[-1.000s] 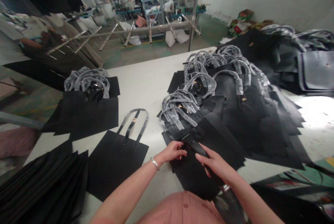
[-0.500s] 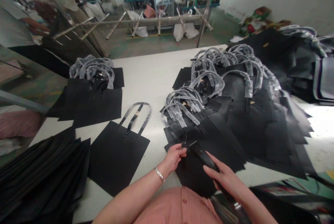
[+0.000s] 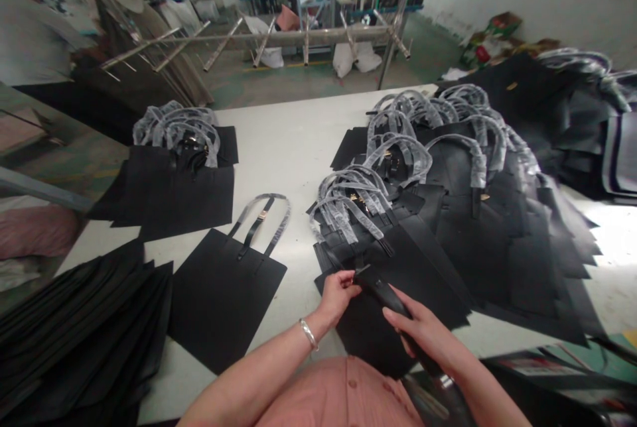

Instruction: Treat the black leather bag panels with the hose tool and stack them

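Observation:
My right hand [image 3: 421, 324] is wrapped around a long black hand tool [image 3: 385, 294] with a thin pale tip and a silver band near its rear. The tool's exact kind is unclear. Its tip meets the fingers of my left hand [image 3: 338, 298], which are pinched at the upper edge of a black bag panel [image 3: 373, 341]. What those fingertips hold is too small to make out. Above them lie plastic-wrapped handles [image 3: 348, 198] with gold-coloured hardware. To the left, a single black panel [image 3: 226, 301] lies flat, with a wrapped handle [image 3: 283, 215] and a buckled strap [image 3: 261, 216].
Stacked black panels with wrapped handles spread over the table's right side [image 3: 512, 241]. Another such stack [image 3: 184, 188] lies at the back left, and fanned plain panels [image 3: 89, 321] at the front left. Beyond the white table [image 3: 293, 132] stands a metal rack [image 3: 318, 37]. A person [image 3: 37, 32] is at far left.
My left hand has shifted slightly right and up, nearer the tool's tip. The tool's front end has risen slightly. At far left, the person's arm has moved.

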`<state>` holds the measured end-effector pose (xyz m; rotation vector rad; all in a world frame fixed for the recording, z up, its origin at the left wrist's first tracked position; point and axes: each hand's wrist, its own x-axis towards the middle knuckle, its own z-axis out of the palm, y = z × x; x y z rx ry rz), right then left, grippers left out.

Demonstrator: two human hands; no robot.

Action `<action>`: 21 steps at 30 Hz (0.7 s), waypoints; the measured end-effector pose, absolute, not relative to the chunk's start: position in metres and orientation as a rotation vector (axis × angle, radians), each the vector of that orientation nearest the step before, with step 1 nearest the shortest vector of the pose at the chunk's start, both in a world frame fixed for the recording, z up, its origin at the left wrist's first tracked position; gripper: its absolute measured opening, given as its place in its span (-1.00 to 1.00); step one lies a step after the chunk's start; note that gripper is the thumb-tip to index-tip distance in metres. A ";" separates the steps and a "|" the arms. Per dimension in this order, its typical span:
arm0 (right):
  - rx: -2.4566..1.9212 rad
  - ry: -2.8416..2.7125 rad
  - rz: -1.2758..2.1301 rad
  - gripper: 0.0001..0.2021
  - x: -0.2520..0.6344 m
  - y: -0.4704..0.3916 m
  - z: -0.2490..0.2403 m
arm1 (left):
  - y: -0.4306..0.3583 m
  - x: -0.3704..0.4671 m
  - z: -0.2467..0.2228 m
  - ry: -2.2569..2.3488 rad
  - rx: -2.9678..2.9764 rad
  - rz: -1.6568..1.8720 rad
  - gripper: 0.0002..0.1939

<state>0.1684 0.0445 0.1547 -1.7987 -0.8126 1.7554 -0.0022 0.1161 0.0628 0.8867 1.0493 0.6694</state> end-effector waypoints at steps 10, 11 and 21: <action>-1.796 -0.926 1.660 -0.28 0.170 0.049 0.151 | 0.120 0.007 0.053 1.092 1.048 0.645 -0.74; -1.805 -0.931 1.666 -0.29 0.171 0.049 0.151 | 0.123 0.006 0.052 1.096 1.092 0.622 -0.74; -2.057 -0.711 1.329 -0.23 0.212 0.023 0.132 | 0.193 0.031 0.076 1.275 2.162 0.566 -0.57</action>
